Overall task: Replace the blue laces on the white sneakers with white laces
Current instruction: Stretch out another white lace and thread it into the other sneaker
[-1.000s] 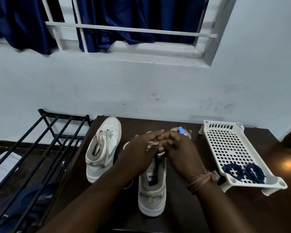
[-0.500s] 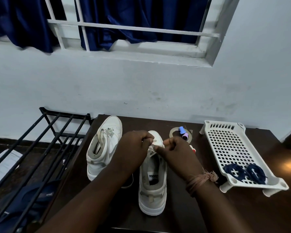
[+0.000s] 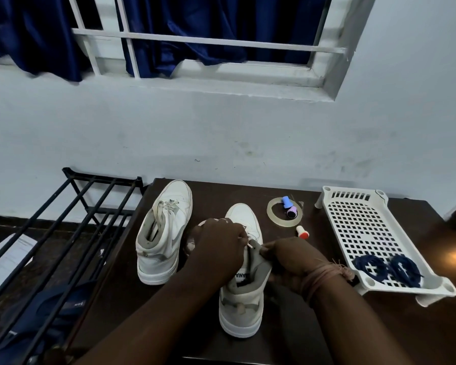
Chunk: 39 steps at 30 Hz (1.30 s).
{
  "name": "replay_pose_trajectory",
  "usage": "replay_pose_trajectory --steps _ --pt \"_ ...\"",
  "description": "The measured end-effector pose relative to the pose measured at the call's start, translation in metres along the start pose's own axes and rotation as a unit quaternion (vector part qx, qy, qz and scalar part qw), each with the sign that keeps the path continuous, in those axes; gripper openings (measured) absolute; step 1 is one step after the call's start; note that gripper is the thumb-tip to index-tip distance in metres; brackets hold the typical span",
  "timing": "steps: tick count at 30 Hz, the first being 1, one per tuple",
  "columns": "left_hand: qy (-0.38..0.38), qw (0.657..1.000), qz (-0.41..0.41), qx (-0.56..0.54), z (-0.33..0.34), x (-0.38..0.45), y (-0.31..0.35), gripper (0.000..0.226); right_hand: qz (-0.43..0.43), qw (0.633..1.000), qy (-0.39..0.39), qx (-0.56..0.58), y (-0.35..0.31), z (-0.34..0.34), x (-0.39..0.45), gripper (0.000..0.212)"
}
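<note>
Lace tip (image 3: pixel 250 245) sits between both hands: left hand (image 3: pixel 221 248) pinches it, right hand (image 3: pixel 287 259) grips the near sneaker (image 3: pixel 244 299) collar, toe pointing away.

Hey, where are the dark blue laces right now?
In the head view, the dark blue laces lie coiled in two bundles at the near end of the white perforated plastic tray, on the table's right side, right of the right hand.

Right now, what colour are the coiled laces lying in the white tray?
Dark navy blue: two coiled laces at the near end of the white perforated tray, seen in the head view.
</note>
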<state>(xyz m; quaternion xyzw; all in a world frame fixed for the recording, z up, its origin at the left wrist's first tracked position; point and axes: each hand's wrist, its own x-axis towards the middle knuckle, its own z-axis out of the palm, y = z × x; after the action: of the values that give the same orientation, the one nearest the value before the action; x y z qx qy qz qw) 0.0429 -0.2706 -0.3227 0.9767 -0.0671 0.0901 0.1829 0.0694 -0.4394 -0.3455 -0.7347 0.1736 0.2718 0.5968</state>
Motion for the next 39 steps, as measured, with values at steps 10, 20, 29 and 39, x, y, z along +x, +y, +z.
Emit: replay_pose_trajectory --steps 10,20,29,39 --pt "0.002 0.999 0.014 0.052 -0.004 -0.003 0.009 0.027 -0.002 0.999 -0.006 0.036 0.001 0.001 0.003 0.008" --pt "-0.004 0.997 -0.036 -0.066 0.023 0.005 -0.007 0.035 0.066 0.986 -0.006 0.151 -0.011 0.003 -0.005 0.022" --pt "0.0 0.989 -0.063 -0.134 0.017 0.0 -0.006 0.017 0.026 0.997 0.039 0.062 -0.006 0.015 -0.007 0.027" --pt "-0.104 0.954 -0.221 -0.173 0.01 -0.001 -0.019 0.067 -0.25 0.913 0.246 0.206 -0.034 -0.024 -0.014 0.026"
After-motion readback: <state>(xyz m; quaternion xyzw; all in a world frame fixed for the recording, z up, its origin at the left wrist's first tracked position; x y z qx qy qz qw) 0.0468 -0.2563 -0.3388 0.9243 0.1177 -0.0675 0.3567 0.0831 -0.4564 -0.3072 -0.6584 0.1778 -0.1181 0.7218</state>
